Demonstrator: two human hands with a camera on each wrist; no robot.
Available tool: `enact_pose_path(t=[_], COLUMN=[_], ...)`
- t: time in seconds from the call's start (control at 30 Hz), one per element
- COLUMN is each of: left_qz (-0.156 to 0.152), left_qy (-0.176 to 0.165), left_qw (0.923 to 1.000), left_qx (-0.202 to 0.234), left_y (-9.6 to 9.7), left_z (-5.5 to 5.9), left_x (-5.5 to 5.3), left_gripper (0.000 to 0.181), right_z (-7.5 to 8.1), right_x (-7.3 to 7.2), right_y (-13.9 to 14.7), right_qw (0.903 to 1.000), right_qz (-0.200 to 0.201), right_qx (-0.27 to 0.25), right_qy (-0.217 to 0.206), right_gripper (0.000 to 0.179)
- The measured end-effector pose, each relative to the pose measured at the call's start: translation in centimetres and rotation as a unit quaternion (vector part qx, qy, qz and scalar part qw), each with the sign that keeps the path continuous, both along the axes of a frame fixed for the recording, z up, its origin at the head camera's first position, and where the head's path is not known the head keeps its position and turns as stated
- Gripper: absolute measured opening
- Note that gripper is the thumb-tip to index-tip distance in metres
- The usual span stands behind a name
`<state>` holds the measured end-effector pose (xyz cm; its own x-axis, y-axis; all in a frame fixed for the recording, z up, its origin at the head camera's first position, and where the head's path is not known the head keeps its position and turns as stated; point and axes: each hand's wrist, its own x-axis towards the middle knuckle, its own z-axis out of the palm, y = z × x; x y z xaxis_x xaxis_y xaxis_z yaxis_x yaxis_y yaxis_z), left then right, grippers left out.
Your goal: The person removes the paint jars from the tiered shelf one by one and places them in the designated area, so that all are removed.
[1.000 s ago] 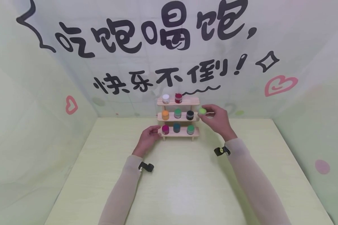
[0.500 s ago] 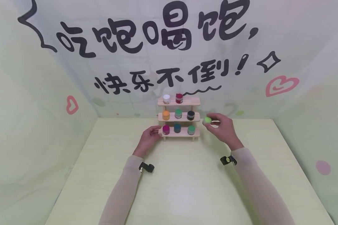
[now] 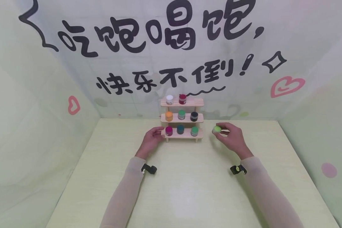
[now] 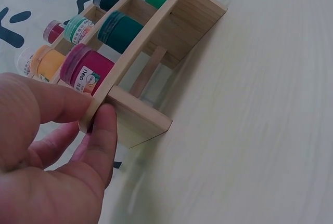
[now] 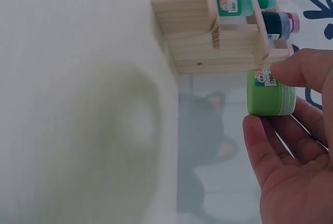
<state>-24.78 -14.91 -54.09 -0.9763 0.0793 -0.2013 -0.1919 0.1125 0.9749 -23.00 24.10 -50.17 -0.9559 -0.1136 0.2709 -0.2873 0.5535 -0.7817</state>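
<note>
A small three-tier wooden shelf (image 3: pixel 199 134) stands at the back of the table, bearing several paint jars. With thumb and fingers, my left hand (image 3: pixel 150 142) pinches the left end of its lowest board, next to a magenta jar (image 4: pixel 87 69). My right hand (image 3: pixel 234 139) holds a light green paint jar (image 5: pixel 265 93) between thumb and fingertips, off to the right of the shelf and above the table. In the head view its lid (image 3: pixel 217 129) faces up. The top tier carries a white jar (image 3: pixel 169 99) and a dark red jar (image 3: pixel 182 99) at its left and middle.
On the middle tier sit an orange jar (image 3: pixel 169 116), a green jar (image 3: pixel 181 114) and a black jar (image 3: pixel 194 116). A teal jar (image 3: pixel 180 129) and another green jar (image 3: pixel 194 131) share the lowest tier with the magenta one. A printed cloth (image 3: pixel 125 63) hangs behind the table (image 3: pixel 182 183).
My right hand has drawn the light green jar away from the middle tier's right end, rightward and down toward the table. The left hand keeps its hold on the shelf.
</note>
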Motion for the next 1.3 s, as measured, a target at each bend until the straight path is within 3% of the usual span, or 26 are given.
enact_pose_path(t=[0.3, 0.57, 0.9, 1.3], left_qz=[0.001, 0.006, 0.005, 0.010], left_qy=[0.002, 0.009, 0.005, 0.001], left_qw=[1.0000, 0.9999, 1.0000, 0.9999], left_qx=[-0.001, 0.002, -0.004, -0.007], left_y=[0.3, 0.2, 0.3, 0.3], left_z=[0.0, 0.3, 0.6, 0.4], left_x=[0.2, 0.3, 0.3, 0.4], left_gripper=[0.047, 0.048, 0.049, 0.047], right_z=[-1.4, -2.1, -3.0, -3.1], right_x=[1.3, 2.4, 4.1, 5.1], right_y=[1.8, 2.5, 2.9, 3.3], right_qw=[0.9987, 0.9946, 0.9924, 0.9900], right_qz=[-0.008, 0.012, 0.046, 0.079], right_qx=[0.018, 0.029, 0.069, 0.072], right_qy=[-0.047, -0.099, -0.091, -0.091], right_gripper=[0.045, 0.044, 0.037, 0.037])
